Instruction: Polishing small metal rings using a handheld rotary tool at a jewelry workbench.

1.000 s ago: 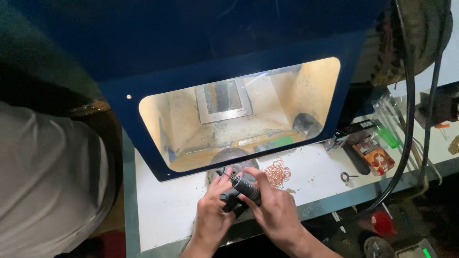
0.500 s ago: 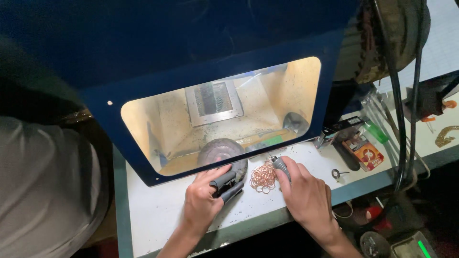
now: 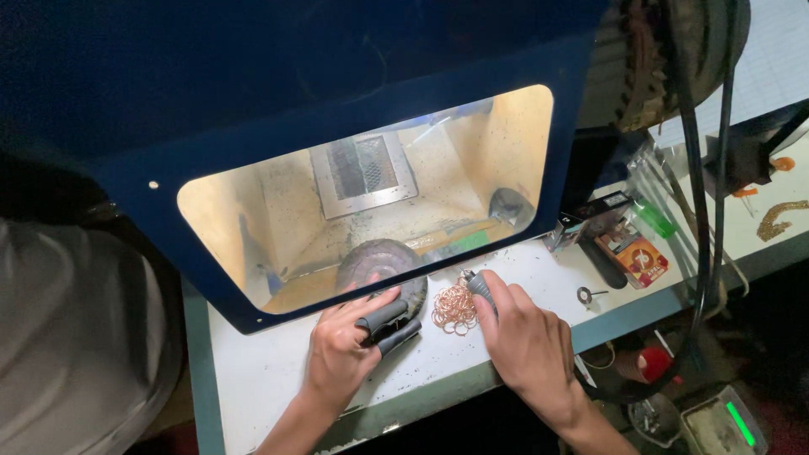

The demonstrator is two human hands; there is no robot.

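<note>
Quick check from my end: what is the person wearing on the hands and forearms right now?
Both forearms are bare, no sleeves in view. The left hand wears dark grey tube-shaped finger guards on two fingers; its other fingers are uncovered. The right hand has a similar dark grey guard on one finger. No full gloves, watch or rings that I can make out.

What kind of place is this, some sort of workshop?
Probably a small metal or jewellery polishing workshop: a lit blue hood over a buffing wheel, a pile of copper-coloured rings on the bench, and cables and tools around.
</note>
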